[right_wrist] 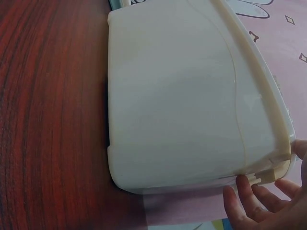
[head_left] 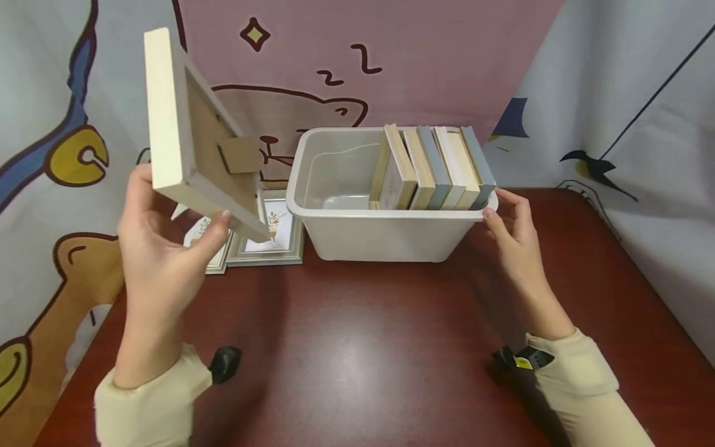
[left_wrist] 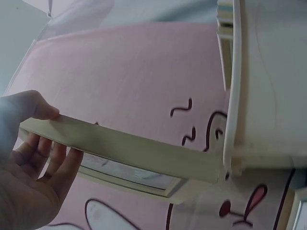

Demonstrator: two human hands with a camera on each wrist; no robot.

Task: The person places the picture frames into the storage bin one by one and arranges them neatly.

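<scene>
My left hand grips a cream picture frame by its lower edge, thumb on the near side. Held up in the air left of the bin, the frame is tilted, with its brown back and small stand flap in sight. In the left wrist view, the fingers are under the frame's edge and the thumb is on top. A white plastic bin stands on the table; my right hand pinches its rim at the front right corner. Several picture frames, cream, white and grey-blue, stand on edge in the bin's right part.
Left of the bin, a picture frame with a plant print lies face up, beside another framed print partly hidden by the left hand and raised frame. The dark red table meets a cartoon-patterned cloth behind.
</scene>
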